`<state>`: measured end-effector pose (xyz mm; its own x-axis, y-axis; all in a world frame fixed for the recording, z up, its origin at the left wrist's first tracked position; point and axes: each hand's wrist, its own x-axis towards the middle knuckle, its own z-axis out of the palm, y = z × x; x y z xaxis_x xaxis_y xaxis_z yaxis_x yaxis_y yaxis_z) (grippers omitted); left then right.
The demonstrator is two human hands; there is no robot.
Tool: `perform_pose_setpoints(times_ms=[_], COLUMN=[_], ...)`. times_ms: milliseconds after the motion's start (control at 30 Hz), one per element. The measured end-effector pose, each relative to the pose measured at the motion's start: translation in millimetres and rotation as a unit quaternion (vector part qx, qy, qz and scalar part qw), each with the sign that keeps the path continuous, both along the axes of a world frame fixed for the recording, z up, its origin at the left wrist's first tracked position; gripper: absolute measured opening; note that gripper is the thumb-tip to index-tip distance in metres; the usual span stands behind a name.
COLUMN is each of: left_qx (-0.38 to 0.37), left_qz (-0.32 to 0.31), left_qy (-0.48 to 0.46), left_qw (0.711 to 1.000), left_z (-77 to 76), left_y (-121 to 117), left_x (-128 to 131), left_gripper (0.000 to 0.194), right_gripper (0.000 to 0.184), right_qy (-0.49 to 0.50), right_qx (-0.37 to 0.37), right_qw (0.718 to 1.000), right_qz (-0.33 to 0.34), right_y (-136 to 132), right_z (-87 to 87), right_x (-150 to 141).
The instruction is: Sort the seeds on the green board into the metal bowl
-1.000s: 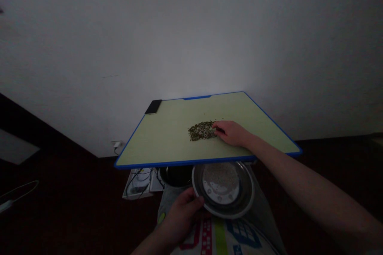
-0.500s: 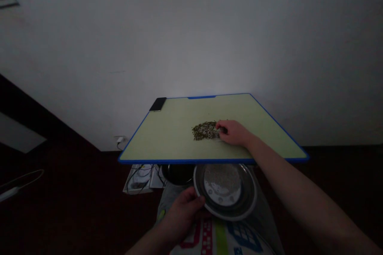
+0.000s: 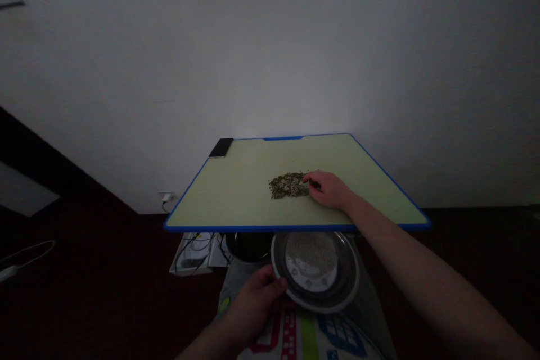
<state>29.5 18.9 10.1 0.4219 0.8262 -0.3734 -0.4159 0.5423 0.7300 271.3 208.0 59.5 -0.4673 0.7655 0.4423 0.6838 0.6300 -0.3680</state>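
Still, the right hand (image 3: 331, 189) is lingering, curled, whether gripping anything unclear, at the right edge of the barely changing bits (image 3: 284, 186) on the table (image 3: 228, 202), while the left hand (image 3: 256, 299) is clasping the bowl (image 3: 346, 287) below, so handling is continuing there.

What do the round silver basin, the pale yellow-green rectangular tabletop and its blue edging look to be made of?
Round silver basin: probably stainless steel, smooth; metallic grey sheen along rim and wall.
Pale yellow-green tabletop: possibly laminated board, fairly matt; flat, even colour, no sharp reflections.
Blue edging: likely plastic, uniform solid colour; too dim to judge gloss.
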Motion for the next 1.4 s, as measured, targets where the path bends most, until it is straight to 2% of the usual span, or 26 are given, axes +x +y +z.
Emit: perform_pose_setpoints(times_ms=[533,900,1400], left_qx=[-0.01,-0.003,0.004], left_qz=[0.014,0.003,0.005], left_qy=[0.002,0.0,-0.007], left_qw=[1.0,1.0,1.0], left_z=[1.3,-5.7,-5.7], left_y=[-0.4,-1.1,-0.7], left_x=[0.9,-1.6,-0.8], left_gripper=[0.029,0.026,0.026], right_gripper=[0.024,0.025,0.025], right_qy=[-0.001,0.004,-0.007], right_qx=[-0.006,-0.015,-0.031], right_qw=[1.0,1.0,0.999], right_qz=[-0.001,0.008,0.009], right_y=[-3.7,-3.8,-4.5], right_z=[2.4,1.5,2.8], right_x=[0.9,-3.5,-0.9])
